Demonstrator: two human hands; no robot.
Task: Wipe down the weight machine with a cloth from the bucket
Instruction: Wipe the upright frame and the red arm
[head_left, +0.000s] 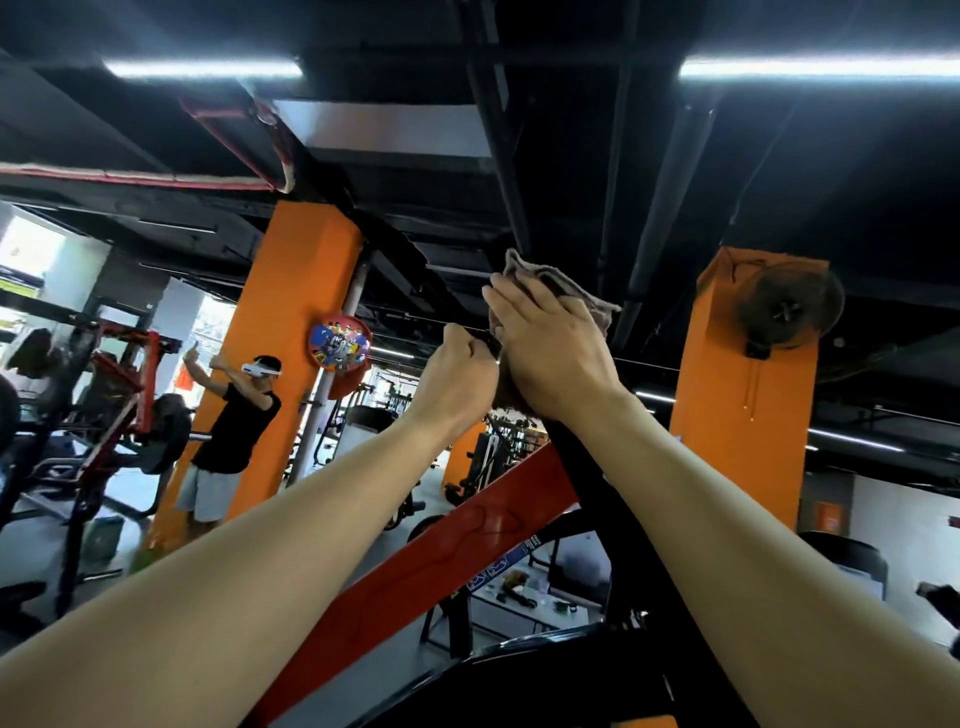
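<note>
Up at the top of the weight machine (587, 467), where its black upright meets the dark ceiling in the head view, the brownish cloth (589, 301) is draped over the post's end. The right hand (550, 353) lies flat on it, fingers straight and together and pointing up and left. This grip is spread open and presses rather than clasps. Cloth corners stick out beyond the fingertips above and to the right.

The left hand (457, 374) sits just beside it, touching on the left, with fingers curled into a tight fist. Something dark shows at its knuckles. I cannot tell whether that grip pinches a cloth edge or a part of the frame.

From the cloth, the upright's long axis runs straight down and toward the wearer, beneath the right forearm. The red beam (415, 566) slants away from the upright, down to the left, under the left forearm. The right hand already has the cloth under its palm, so it seems best placed to draw the wipe down the upright.
</note>
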